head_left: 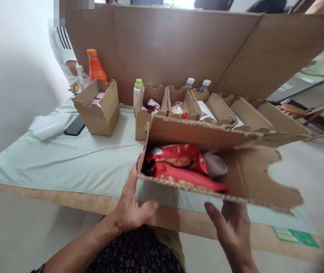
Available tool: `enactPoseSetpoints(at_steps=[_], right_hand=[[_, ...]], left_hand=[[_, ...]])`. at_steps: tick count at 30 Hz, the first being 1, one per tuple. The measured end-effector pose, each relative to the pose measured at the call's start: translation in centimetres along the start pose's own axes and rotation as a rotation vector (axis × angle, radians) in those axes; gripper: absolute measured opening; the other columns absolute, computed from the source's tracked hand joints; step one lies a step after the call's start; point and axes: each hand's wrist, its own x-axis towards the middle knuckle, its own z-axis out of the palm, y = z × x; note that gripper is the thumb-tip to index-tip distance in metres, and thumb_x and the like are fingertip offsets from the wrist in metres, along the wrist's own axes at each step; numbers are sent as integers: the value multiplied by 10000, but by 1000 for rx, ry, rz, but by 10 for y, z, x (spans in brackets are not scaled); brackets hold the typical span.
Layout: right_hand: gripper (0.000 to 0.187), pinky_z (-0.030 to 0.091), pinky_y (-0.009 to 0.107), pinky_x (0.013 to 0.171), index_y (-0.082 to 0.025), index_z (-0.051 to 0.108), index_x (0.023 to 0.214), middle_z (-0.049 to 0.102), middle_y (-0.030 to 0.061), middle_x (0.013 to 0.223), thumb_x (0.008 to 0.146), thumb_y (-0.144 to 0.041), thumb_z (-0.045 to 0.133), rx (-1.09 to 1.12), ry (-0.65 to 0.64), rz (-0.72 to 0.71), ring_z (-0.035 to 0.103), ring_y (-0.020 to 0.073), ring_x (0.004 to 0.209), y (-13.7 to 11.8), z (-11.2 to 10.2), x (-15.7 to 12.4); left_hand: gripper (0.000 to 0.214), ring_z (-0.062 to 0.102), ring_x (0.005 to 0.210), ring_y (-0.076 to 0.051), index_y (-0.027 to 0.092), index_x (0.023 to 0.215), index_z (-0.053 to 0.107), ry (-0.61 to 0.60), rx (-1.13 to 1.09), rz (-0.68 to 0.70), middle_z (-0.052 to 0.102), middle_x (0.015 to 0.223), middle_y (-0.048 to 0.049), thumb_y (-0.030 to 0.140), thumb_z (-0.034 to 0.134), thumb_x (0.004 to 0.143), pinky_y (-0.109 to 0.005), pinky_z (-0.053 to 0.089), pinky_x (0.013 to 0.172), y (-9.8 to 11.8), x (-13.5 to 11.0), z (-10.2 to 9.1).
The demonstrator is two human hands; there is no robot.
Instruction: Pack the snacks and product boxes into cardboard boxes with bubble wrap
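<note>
An open cardboard box (252,178) sits at the near edge of the table, its flaps spread. Inside lie red snack packets (179,163) and a small clear-wrapped item (215,165). My left hand (132,206) reaches up to the box's near left corner, fingers extended against its side and thumb out. My right hand (231,227) hovers just under the box's front flap, fingers apart, with nothing in it.
The table wears a pale green cloth (73,155). Further back stand a small cardboard box (97,108), a row of open boxes (179,106) with bottles, an orange bottle (95,66), a black phone (75,126) and a tall cardboard screen (179,45). Another person's white sleeve (62,47) shows at the far left.
</note>
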Motion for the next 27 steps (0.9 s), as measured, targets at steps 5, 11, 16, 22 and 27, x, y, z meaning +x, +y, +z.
enactPoseSetpoints(at_steps=[5,11,16,22,27], right_hand=[[604,478,556,1096,-224,558,1402,674,152,1278,894,-522,690,18,-197,-34,600,383,1263,-18,40,-10],[637,424,569,1141,-214,527,1425,630,159,1367,898,-529,696,51,-106,-80,566,359,1312,-22,46,37],[665,448,559,1127,-226,512,1470,630,158,1391,893,-497,703,-18,-129,-26,568,377,1329,0,41,4],[563,552,506,1000,-210,592,1357,713,146,1205,891,-515,672,34,-345,-50,664,341,1140,1,94,5],[541,537,556,1028,-216,610,1305,715,141,1129,906,-580,633,89,-375,-48,664,350,1128,11,116,18]], left_hand=[[737,506,1443,-308,246,1547,401,193,-50,-65,578,1460,-145,405,718,901,-482,386,1234,-15,-18,-35],[803,492,1452,-316,235,1582,333,222,-61,-25,526,1513,-163,457,700,903,-489,374,1238,-14,16,-22],[740,475,1474,-322,251,1569,363,185,-88,-185,531,1523,-157,386,682,915,-506,375,1245,-26,-20,-16],[763,436,1518,-284,268,1609,319,396,46,-239,533,1545,-125,307,669,932,-464,377,1260,-23,-65,-49],[888,474,1495,-314,301,1663,199,371,213,-270,605,1478,-132,263,670,912,-503,510,1176,-23,-116,-44]])
